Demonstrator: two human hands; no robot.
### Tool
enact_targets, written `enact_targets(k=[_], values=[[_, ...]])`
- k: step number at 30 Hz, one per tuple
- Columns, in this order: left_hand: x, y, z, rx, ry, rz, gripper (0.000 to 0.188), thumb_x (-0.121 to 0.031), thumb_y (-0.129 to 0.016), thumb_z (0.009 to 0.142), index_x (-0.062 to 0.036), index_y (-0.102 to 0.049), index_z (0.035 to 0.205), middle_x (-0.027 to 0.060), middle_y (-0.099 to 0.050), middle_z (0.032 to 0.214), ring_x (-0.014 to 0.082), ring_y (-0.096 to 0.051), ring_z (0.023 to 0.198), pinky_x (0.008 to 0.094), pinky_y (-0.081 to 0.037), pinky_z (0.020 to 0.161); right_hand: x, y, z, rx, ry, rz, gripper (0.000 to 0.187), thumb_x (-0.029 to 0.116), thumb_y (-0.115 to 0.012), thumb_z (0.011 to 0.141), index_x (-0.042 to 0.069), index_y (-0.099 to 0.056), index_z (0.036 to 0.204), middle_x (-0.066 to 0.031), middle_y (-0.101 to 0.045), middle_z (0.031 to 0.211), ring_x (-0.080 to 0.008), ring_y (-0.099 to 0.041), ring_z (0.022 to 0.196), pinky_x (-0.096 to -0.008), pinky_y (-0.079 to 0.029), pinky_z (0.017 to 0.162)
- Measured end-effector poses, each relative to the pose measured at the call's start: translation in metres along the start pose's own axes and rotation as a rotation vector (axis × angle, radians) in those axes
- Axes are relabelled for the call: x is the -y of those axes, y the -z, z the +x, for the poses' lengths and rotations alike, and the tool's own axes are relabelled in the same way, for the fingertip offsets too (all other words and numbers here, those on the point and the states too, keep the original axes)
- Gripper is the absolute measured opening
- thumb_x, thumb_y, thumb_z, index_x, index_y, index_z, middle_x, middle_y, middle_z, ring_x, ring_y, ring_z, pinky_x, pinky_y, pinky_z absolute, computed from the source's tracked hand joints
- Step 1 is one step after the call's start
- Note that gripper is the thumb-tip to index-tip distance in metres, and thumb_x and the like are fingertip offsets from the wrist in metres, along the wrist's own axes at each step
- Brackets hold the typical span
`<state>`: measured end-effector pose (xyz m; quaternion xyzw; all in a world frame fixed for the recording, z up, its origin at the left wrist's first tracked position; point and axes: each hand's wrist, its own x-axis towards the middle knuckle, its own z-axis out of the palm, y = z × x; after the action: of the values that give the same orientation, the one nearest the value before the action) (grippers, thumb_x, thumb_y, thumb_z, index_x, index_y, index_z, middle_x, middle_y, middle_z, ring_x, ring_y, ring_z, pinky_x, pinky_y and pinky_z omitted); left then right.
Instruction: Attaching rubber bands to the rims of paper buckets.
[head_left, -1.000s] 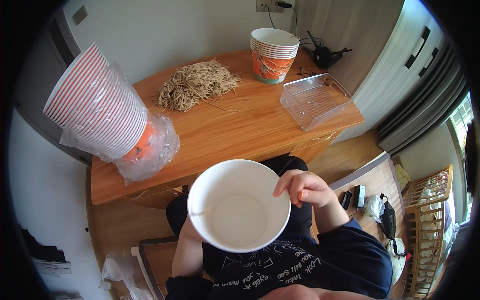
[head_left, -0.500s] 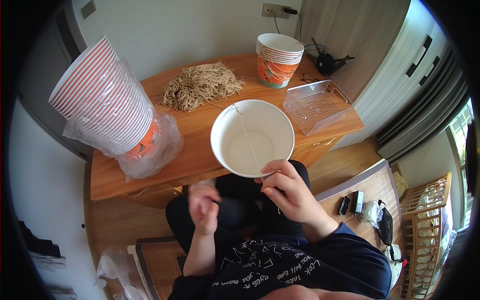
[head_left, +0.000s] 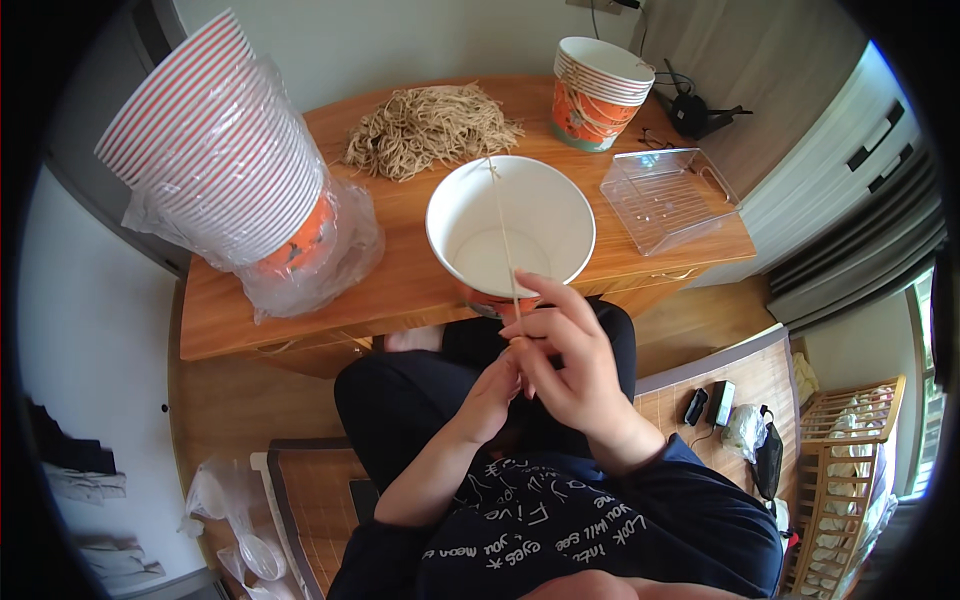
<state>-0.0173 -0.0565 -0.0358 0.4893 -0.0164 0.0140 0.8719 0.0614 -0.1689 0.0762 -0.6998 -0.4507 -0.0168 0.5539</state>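
Note:
A large paper bucket (head_left: 465, 205) with a white inside stands tilted toward me at the table's front edge. A thin beige string (head_left: 507, 235) is knotted at its far rim and runs taut across the mouth toward me. My right hand (head_left: 572, 365) pinches this string just below the near rim, its index finger lifted along it. Against it from the left, my left hand (head_left: 485, 405) is closed at the string's lower end; its fingertips are partly hidden behind the right hand.
Nested buckets (head_left: 220, 150) in clear plastic lean at left on the wooden table (head_left: 410, 270). A heap of beige strings (head_left: 430, 130) lies behind the bucket. At right are a shorter bucket stack (head_left: 600, 95) with strings, a clear plastic tray (head_left: 670, 200) and a black device (head_left: 690, 112).
My left hand has moved right and up to meet the right hand at the string. The view has shifted, so the table things sit higher in the picture. The right index finger has lifted.

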Motion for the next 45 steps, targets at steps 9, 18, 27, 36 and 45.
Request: enact_targets(k=[9, 18, 27, 36, 45], values=[[-0.008, -0.023, 0.025, -0.053, -0.538, -0.35, 0.045, -0.039, -0.039, 0.108, -0.0023, -0.053, 0.131, 0.0032, -0.052, 0.063, 0.0129, -0.047, 0.059, 0.0264, -0.038, 0.057, -0.041, 0.048, -0.012, -0.171, 0.098, 0.065, 0.007, 0.002, -0.067, 0.086, -0.001, -0.069, 0.092, -0.0148, -0.068, 0.096, -0.0269, -0.064, 0.088, -0.034, -0.05, 0.079], [-0.026, -0.022, 0.047, -0.176, -0.574, -0.18, 0.034, -0.032, -0.039, 0.108, -0.0065, -0.051, 0.09, 0.0059, -0.053, 0.072, 0.0166, -0.048, 0.072, 0.0305, -0.04, 0.064, -0.088, 0.068, -0.025, -0.111, -0.07, 0.199, 0.004, 0.0, -0.063, 0.089, -0.001, -0.064, 0.086, -0.0096, -0.065, 0.088, -0.0209, -0.06, 0.083, -0.0303, -0.046, 0.076], [-0.032, -0.008, 0.035, -0.129, -0.614, -0.049, 0.034, -0.028, -0.042, 0.106, -0.0073, -0.047, 0.08, 0.0013, -0.045, 0.065, 0.0114, -0.037, 0.056, 0.0252, -0.029, 0.056, -0.111, 0.062, -0.034, -0.194, -0.229, 0.124, 0.009, -0.002, -0.064, 0.088, -0.001, -0.062, 0.096, -0.0077, -0.061, 0.09, -0.0178, -0.056, 0.079, -0.0295, -0.046, 0.075], [-0.055, -0.009, 0.014, 0.1, -0.216, 0.316, 0.029, -0.016, -0.047, 0.1, -0.0041, -0.049, 0.074, -0.0016, -0.045, 0.063, 0.0051, -0.038, 0.057, 0.0225, -0.031, 0.053, -0.045, 0.05, 0.002, 0.127, 0.27, 0.13, 0.034, 0.003, -0.078, 0.08, 0.002, -0.065, 0.111, -0.0169, -0.073, 0.107, -0.032, -0.064, 0.103, -0.0414, -0.049, 0.091], [-0.053, -0.013, 0.006, 0.125, -0.184, 0.141, 0.026, -0.021, -0.045, 0.104, 0.0006, -0.059, 0.098, -0.0029, -0.048, 0.071, 0.0051, -0.04, 0.062, 0.0218, -0.031, 0.056, -0.05, 0.037, 0.017, 0.333, 0.04, 0.413, 0.019, 0.004, -0.083, 0.078, 0.004, -0.077, 0.096, -0.0117, -0.07, 0.101, -0.0221, -0.065, 0.094, -0.0321, -0.052, 0.081]])
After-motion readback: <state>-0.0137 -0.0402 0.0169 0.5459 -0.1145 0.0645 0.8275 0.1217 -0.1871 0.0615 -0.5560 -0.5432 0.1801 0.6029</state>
